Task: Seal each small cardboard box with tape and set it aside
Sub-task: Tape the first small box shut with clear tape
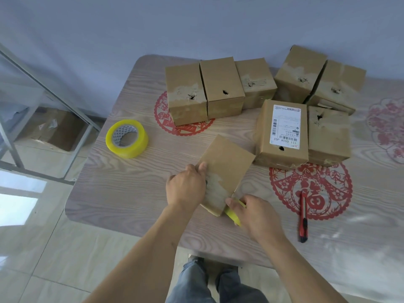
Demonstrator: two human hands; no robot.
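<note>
Hands on a small cardboard box (pixel 227 165) near the table's (pixel 131 193) front edge.
Left hand (pixel 185 189) lies knuckles-up, fingers curled over the box's left side, thumb on top. Right hand (pixel 254 215) pinches a yellow strip of tape (pixel 232 215) at the box's near corner. Tape roll (pixel 126 138) stands toward the left edge; red utility knife (pixel 303 217) lies right of the hands.

Yellow tape roll (pixel 126 138), brown boxes (pixel 220 88), red cutter (pixel 303 217).
</note>
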